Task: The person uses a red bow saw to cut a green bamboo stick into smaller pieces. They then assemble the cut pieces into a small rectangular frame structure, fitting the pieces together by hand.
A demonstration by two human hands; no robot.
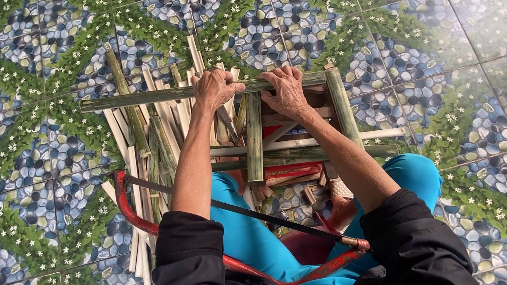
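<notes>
Head view: the long green split-bamboo rail [153, 97] lies flat with its long axis running from 9 o'clock to 3 o'clock, one end pointing left past the pile and the other meeting the upright green bamboo post [342, 110] at the right. The rail sits at the far, 12 o'clock edge of a partly built bamboo frame [253, 139], just above frame centre. The left hand [214, 89] is clenched over the rail from above, fingers wrapped round it. The right hand [286, 91] presses on the same rail just beside it at 3 o'clock, fingers curled over the far edge. A loose pile of pale cut bamboo slats [140, 149] lies under and at 9 o'clock of the frame, fanning toward 12 o'clock and crossing beneath the rail. A red-framed bow saw [126, 205] rests at 7 o'clock, its thin dark blade running diagonally across the turquoise trouser legs [245, 232] toward 5 o'clock. Black sleeves [187, 258] cover the upper arms. The glazed floor tiles [444, 25] carry a pebble-and-leaf print.
</notes>
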